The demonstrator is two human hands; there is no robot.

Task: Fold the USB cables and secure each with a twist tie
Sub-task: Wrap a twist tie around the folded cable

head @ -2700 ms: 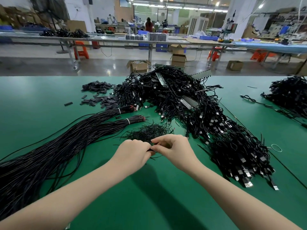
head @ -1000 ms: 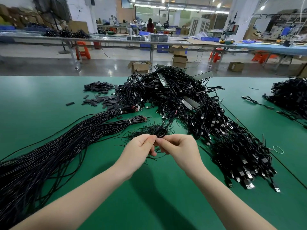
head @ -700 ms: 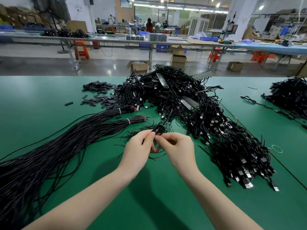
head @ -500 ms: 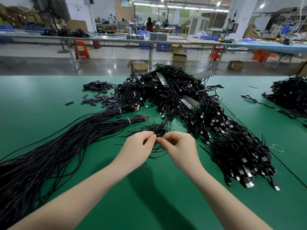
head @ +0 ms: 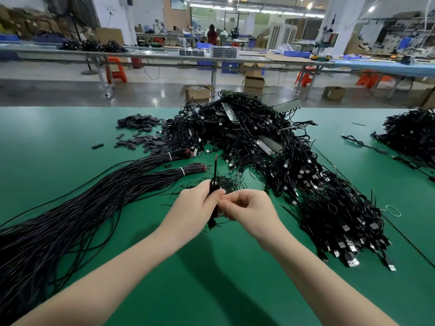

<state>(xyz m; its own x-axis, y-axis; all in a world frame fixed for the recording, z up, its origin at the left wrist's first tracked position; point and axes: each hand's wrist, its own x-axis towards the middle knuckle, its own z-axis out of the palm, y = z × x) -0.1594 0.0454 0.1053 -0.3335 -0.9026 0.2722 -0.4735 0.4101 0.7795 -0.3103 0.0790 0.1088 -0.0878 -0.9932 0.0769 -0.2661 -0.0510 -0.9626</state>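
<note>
While both hands' fingers (head: 213, 195) pinch one folded cable (head: 213, 184), tangled cable piles (head: 282, 161) crowd behind.

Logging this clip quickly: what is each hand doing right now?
Left hand: grip closed on the folded cable.
Right hand: fingers pinched at the same cable; what it pinches cannot be told.

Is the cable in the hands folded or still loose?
Folded: the cable is a short bunch between left hand and right hand.
</note>
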